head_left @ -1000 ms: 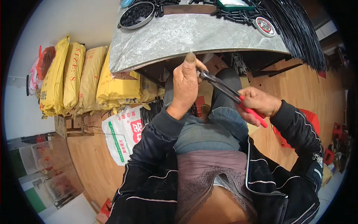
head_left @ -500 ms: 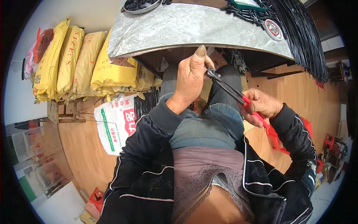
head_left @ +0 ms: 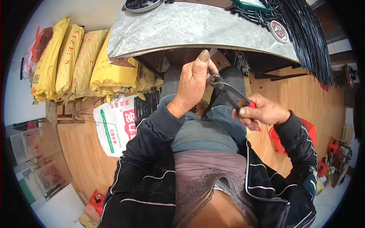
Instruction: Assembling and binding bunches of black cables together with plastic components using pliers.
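My right hand [head_left: 264, 110] is wrapped around the handles of dark metal pliers [head_left: 230, 91] with red grips. Their round jointed head points up and left, next to the fingers of my left hand [head_left: 193, 81]. That hand is closed, its thumb raised and its fingers curled toward the jaws. Whatever its fingers hold, if anything, is hidden behind the thumb and palm. Both hands are over my lap, just in front of the table edge.
Ahead is a grey marbled table [head_left: 171, 30] bearing a dish of small black pieces [head_left: 142, 4], a round tin [head_left: 279, 31] and a bundle of long black rods [head_left: 308, 41]. Yellow sacks [head_left: 87, 62] stand at left; a red plastic stool [head_left: 279, 142] is at right.
The pliers have rolled so their flat side and joint now show. My right hand has shifted left, farther up the handles. My left hand remains near the head.
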Demonstrator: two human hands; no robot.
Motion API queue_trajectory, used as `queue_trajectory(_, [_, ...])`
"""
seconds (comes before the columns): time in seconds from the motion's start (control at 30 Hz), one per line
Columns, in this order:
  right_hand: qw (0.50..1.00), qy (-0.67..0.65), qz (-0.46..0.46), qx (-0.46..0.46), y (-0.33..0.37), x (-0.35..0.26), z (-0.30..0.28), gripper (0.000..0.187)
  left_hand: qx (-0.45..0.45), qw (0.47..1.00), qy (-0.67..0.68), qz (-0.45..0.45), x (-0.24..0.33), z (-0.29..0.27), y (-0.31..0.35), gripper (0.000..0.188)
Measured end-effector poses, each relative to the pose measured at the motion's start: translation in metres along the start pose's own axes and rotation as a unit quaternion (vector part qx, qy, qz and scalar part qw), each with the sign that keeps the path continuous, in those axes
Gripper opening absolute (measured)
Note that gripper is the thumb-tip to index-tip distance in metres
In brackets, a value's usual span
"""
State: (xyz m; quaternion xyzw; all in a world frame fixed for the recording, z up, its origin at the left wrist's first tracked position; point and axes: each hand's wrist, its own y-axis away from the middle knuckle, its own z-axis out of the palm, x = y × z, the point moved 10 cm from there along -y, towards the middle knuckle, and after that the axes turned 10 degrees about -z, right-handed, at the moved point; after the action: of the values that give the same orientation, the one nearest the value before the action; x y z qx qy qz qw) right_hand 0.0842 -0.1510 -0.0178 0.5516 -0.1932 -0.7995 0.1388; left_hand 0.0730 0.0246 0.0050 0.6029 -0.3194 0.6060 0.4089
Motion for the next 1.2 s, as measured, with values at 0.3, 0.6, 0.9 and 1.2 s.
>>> queue_trajectory(0.3, [0.999,0.035,0.014,0.015,0.002,-0.012,0.000,0.043,-0.088,0.994,0.031,-0.063,-0.013,0.011,-0.006,0.069])
queue_trajectory(0.6, [0.999,0.039,0.026,0.007,0.003,-0.017,0.002,0.039,-0.095,0.994,0.029,-0.038,-0.009,0.013,-0.007,0.068])
queue_trajectory(0.9, [0.999,0.032,0.030,0.028,0.001,-0.010,0.009,0.034,-0.088,0.994,0.033,-0.052,-0.015,0.011,-0.008,0.069])
queue_trajectory(1.2, [0.996,-0.053,0.036,0.067,-0.002,0.006,0.021,0.040,-0.130,0.989,0.034,-0.056,-0.015,0.018,-0.013,0.068])
